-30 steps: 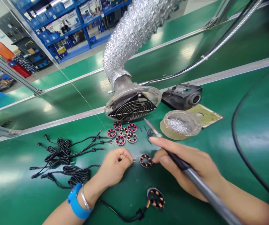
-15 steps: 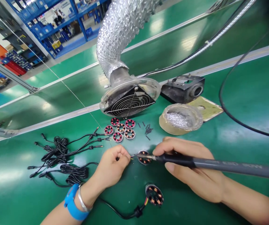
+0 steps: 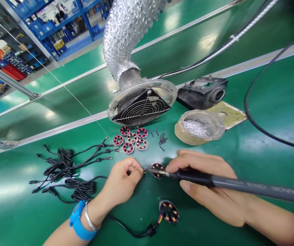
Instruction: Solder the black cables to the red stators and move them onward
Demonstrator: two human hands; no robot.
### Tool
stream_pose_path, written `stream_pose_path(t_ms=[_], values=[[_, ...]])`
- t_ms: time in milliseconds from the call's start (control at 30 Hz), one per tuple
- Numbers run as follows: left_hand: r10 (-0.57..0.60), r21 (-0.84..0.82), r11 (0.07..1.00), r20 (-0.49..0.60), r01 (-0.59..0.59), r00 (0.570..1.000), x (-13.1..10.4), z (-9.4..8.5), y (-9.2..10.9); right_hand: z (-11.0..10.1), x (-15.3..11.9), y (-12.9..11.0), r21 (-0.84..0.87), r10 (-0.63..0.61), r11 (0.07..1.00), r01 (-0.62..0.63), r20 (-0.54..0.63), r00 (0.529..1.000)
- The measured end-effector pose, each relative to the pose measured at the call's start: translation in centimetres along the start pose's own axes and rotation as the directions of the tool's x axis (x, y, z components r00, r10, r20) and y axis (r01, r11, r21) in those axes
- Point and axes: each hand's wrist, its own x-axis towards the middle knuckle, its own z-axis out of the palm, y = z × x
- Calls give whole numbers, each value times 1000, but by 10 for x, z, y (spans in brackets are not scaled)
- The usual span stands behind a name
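Between the pinched fingertips of my left hand [image 3: 125,176] are thin wire ends, with a yellow one sticking out. My right hand [image 3: 211,184] grips a dark soldering iron [image 3: 193,178], whose metal tip reaches left over a round coil [image 3: 158,166] to those wire ends. Whether tip and wires touch is too small to tell. Nearer to me lies another round coil [image 3: 169,212], joined by red and yellow wires to a black cable [image 3: 134,234]. Several red and copper coils [image 3: 132,137] sit together beyond my left hand, beside small black tubes [image 3: 162,139].
Bundled black cables [image 3: 65,164] lie at the left. A fume hood [image 3: 142,106] on a silver duct hangs over the back of the bench. At the right are a bowl of silvery material [image 3: 200,131], a black iron stand [image 3: 203,92] and a yellowish pad [image 3: 229,114].
The iron's tip has shifted slightly left, closer to the wire ends at my left fingertips. The camera view has moved a little.
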Motion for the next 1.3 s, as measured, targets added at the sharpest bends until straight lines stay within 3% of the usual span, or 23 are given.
stream_pose_path(t_ms=[800, 900, 1067, 1200, 1300], values=[[-7, 4, 1000, 14, 7, 1000, -2, 0, -1, 0, -3, -1, -63, -74, 996, 70, -63, 995], [13, -5, 1000, 80, -13, 997, -3, -3, -1, 7, 0, 5, -122, -71, 991, 58, -101, 992], [63, -8, 998, 199, -62, 978, -2, -8, -2, 27, 7, 14, -133, -139, 981, 138, 1, 990], [94, 96, 988, 234, -119, 968, -5, -10, 2, 35, 9, 16, -163, -218, 962, 218, 15, 976], [118, 247, 955, 194, -165, 974, -9, -10, 7, 33, 9, 14, -161, -203, 966, 200, -2, 979]])
